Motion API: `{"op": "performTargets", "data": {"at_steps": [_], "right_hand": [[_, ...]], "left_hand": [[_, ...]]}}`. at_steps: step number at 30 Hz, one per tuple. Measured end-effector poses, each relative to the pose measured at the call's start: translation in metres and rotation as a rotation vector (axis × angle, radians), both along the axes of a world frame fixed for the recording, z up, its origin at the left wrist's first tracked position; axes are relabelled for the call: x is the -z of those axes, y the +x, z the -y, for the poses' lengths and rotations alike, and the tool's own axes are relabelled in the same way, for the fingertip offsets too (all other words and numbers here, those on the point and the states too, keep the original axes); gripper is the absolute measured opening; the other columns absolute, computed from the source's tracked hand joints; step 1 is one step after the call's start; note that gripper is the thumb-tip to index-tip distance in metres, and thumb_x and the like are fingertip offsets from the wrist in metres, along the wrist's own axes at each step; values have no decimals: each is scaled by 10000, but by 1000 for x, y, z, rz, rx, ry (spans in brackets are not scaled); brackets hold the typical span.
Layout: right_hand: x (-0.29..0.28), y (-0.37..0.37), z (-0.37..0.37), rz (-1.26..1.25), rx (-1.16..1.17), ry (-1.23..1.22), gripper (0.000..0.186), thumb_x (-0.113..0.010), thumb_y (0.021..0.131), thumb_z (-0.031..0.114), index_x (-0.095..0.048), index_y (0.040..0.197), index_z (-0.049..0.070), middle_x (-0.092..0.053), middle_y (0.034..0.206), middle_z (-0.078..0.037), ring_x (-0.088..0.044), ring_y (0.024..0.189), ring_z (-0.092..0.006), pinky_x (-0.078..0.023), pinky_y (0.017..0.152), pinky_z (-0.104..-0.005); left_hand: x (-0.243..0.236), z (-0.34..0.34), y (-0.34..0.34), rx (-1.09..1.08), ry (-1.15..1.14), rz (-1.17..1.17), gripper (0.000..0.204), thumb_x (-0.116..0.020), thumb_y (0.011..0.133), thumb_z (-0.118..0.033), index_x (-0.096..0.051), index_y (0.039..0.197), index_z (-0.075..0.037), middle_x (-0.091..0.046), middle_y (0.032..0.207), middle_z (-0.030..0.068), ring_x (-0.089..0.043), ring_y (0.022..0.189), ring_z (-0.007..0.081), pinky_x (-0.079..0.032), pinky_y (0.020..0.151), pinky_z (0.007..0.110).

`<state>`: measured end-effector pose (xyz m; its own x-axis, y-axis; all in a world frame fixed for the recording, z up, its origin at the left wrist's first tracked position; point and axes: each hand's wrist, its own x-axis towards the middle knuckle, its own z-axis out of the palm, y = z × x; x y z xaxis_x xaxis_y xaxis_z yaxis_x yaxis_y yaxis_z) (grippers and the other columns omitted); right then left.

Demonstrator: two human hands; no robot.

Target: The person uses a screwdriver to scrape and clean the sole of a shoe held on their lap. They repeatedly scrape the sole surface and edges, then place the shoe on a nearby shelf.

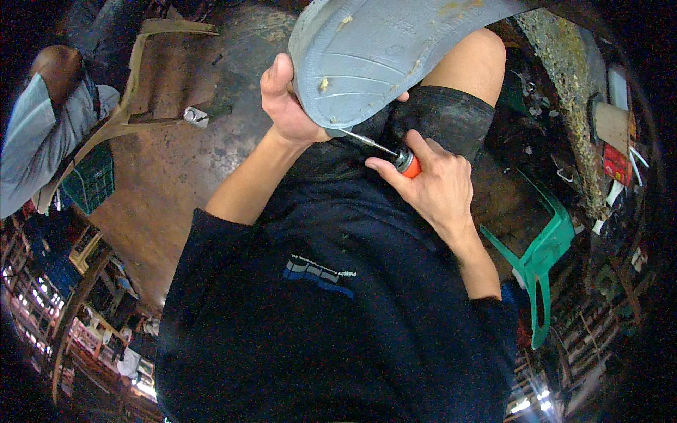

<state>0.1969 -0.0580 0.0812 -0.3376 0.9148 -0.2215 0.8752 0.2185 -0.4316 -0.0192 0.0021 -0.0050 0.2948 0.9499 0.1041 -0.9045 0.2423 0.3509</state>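
Tilted over my lap is a grey shoe sole (374, 67) with a rounded end, curved ridges and a few yellowish residue spots. My left hand (293, 106) supports it from below and behind. Its thumb stands up by the left rim, and a fingertip shows past the right edge. The orange-and-black handle of an awl (409, 164) sits in my right hand (437, 176). Its thin metal shaft points up-left, and the tip meets the sole's lower edge beside my left palm. Whether the tip has gone into the sole is hidden.
A brown plastic chair (134, 77) stands at left, near another person's bent leg (42, 134) and a green crate (90, 180). A small whitish can (196, 117) is on the brown floor (162, 183). At right are a green plastic chair (539, 254) and a rough ledge (564, 92).
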Motion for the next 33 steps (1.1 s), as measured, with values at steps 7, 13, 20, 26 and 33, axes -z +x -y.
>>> {"op": "performTargets", "data": {"at_steps": [7,13,20,26,33], "right_hand": [[3,-2,1,-53,23,21,655,-769,917,747,-681,959,99,-712,744,-161,-761,655,-401,-602,546,-526],[1,-3,3,-24,57,10,616,-871,880,662,-712,996,78,-740,744,-168,-767,701,-393,-582,617,-495],[9,0,0,-61,104,43,681,-788,898,756,-703,1027,93,-726,737,-188,-753,643,-425,-604,555,-535],[6,-3,2,-31,44,40,662,-767,921,747,-647,966,97,-714,748,-185,-757,647,-431,-592,530,-542],[6,-6,3,-17,-6,34,651,-785,917,726,-642,974,94,-727,759,-187,-758,667,-428,-586,551,-536]], "left_hand": [[1,2,2,-52,57,-138,1088,-589,968,-770,-344,1715,-18,-500,1651,313,-585,1436,532,-524,1144,705],[0,0,8,-58,66,-173,1050,-515,1007,-780,-356,1711,-18,-528,1629,311,-636,1382,517,-553,1117,693],[-18,7,0,-60,-169,103,970,-325,1079,-800,-391,1707,-63,-599,1573,276,-689,1317,488,-618,1035,668],[-25,13,-1,-70,-289,-292,1011,-338,1045,-856,-308,1757,-140,-468,1697,278,-532,1479,572,-588,1078,714],[-21,16,2,-83,-291,-282,984,-334,1065,-823,-335,1743,-110,-505,1671,276,-574,1458,529,-585,1098,691]]}}
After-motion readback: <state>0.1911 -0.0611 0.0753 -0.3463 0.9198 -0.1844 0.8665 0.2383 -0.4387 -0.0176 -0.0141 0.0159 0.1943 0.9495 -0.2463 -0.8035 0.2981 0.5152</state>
